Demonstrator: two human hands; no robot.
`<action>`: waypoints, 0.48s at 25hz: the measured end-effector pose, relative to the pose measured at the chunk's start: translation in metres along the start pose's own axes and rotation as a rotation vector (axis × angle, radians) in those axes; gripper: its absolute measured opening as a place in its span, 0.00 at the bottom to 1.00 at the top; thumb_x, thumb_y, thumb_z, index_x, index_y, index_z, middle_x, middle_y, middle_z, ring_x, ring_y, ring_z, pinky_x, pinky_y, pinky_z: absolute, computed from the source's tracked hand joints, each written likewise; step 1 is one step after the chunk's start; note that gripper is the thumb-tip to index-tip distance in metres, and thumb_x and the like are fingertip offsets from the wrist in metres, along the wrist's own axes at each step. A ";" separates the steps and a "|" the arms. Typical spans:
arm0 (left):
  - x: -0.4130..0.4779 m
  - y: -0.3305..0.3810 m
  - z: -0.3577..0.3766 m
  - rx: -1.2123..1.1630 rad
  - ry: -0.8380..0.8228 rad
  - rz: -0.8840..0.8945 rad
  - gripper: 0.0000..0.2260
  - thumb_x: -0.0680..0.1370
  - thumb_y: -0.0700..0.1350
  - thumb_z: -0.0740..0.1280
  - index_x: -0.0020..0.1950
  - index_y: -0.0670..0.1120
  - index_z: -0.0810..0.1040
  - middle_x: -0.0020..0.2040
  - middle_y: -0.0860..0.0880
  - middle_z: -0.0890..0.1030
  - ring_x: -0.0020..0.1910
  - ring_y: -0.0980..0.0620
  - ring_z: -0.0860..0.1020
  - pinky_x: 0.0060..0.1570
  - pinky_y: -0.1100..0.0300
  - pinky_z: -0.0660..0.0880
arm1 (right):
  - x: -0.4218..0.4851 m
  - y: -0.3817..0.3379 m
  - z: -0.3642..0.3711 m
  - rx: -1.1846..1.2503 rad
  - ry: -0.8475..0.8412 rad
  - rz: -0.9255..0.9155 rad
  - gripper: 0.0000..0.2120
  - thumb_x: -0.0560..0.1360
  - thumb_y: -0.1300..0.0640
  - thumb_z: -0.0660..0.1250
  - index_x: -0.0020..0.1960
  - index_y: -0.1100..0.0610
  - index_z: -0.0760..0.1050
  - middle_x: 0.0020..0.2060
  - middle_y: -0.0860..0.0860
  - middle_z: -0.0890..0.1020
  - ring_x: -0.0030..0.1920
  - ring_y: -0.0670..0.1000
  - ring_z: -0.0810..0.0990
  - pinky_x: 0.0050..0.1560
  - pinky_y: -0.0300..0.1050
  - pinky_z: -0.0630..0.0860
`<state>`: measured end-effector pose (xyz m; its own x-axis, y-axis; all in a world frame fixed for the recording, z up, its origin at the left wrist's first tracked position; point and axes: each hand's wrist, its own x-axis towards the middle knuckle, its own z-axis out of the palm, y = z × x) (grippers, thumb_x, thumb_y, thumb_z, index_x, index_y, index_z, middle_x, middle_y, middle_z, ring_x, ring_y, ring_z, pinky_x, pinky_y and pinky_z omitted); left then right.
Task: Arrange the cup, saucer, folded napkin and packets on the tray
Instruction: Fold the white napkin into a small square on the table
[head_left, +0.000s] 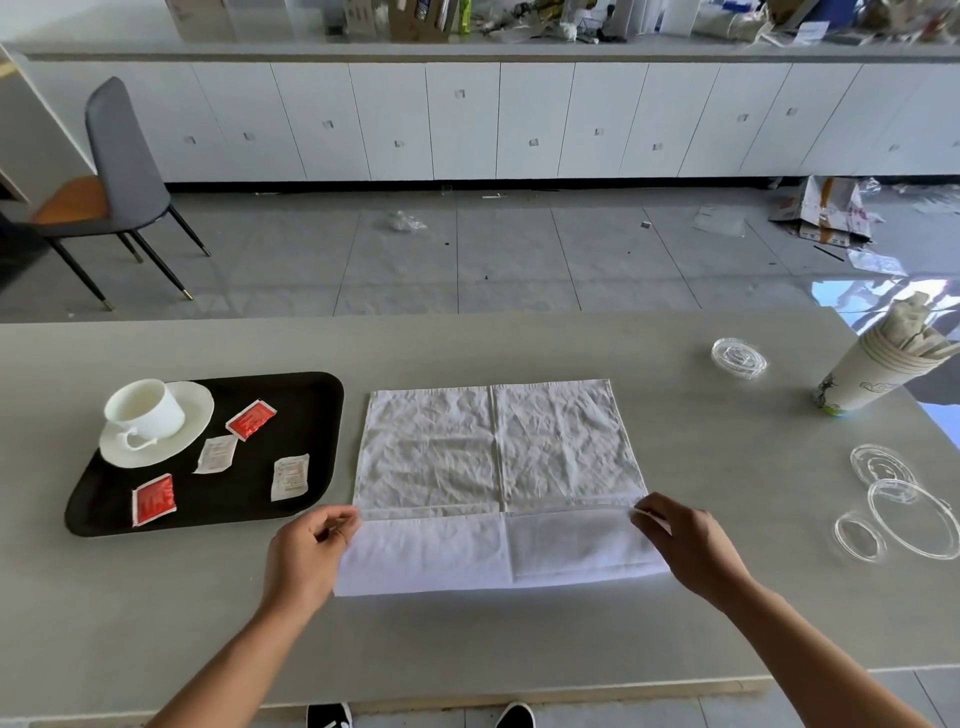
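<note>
Your left hand (311, 545) and right hand (680, 540) pinch the napkin (493, 452) by its flap. Uneven pulls may skew the fold.

The print on the packets (290, 477) is too small to read. At three o'clock the stack of paper cups (865, 382) runs off the edge; at six o'clock only two shoe toes (329, 715) show. The counter clutter (415, 21) at twelve o'clock is blurred and cropped.
</note>
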<state>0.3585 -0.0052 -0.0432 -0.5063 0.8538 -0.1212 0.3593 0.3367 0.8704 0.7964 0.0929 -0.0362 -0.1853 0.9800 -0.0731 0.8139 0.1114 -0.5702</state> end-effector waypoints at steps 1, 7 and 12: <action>0.005 0.000 0.000 -0.025 -0.003 -0.019 0.09 0.74 0.41 0.73 0.43 0.56 0.83 0.41 0.56 0.85 0.43 0.58 0.83 0.41 0.68 0.76 | 0.006 -0.001 -0.001 0.008 0.007 0.009 0.05 0.77 0.49 0.68 0.42 0.45 0.75 0.31 0.43 0.81 0.33 0.46 0.78 0.35 0.43 0.75; 0.028 0.005 -0.001 -0.013 -0.041 -0.026 0.14 0.73 0.36 0.72 0.47 0.56 0.83 0.47 0.58 0.84 0.48 0.59 0.81 0.51 0.59 0.76 | 0.045 -0.012 -0.005 0.000 0.022 0.030 0.04 0.78 0.57 0.66 0.47 0.49 0.78 0.38 0.45 0.80 0.35 0.50 0.77 0.34 0.42 0.70; 0.061 0.024 -0.001 0.059 0.020 0.025 0.10 0.73 0.36 0.72 0.51 0.48 0.84 0.47 0.55 0.84 0.48 0.59 0.81 0.49 0.61 0.75 | 0.090 -0.026 -0.011 0.007 0.023 0.075 0.06 0.77 0.59 0.66 0.49 0.51 0.80 0.36 0.46 0.81 0.34 0.50 0.78 0.32 0.41 0.69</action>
<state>0.3358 0.0547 -0.0296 -0.5123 0.8542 -0.0894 0.4173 0.3385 0.8434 0.7642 0.1801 -0.0188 -0.1113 0.9891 -0.0965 0.8213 0.0369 -0.5693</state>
